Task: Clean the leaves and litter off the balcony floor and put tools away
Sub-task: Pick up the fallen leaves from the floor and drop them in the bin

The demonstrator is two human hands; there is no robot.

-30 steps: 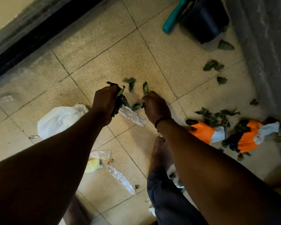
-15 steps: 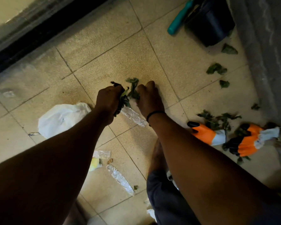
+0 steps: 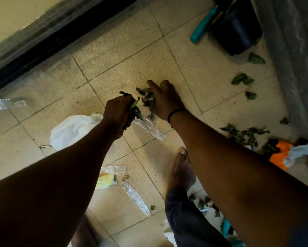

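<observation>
Clamped in the left hand was a bunch of leaves, low over the balcony floor. Loose leaves were swept toward it by the flattened, straight-fingered right hand. Pieces could be spilled from the overfull fist. More leaves were scattered near the wall.

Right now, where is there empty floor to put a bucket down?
The bare tiles between the dark door track and the hands are free. It is crowded by the wall: leaves, an orange glove and the black pot.
</observation>
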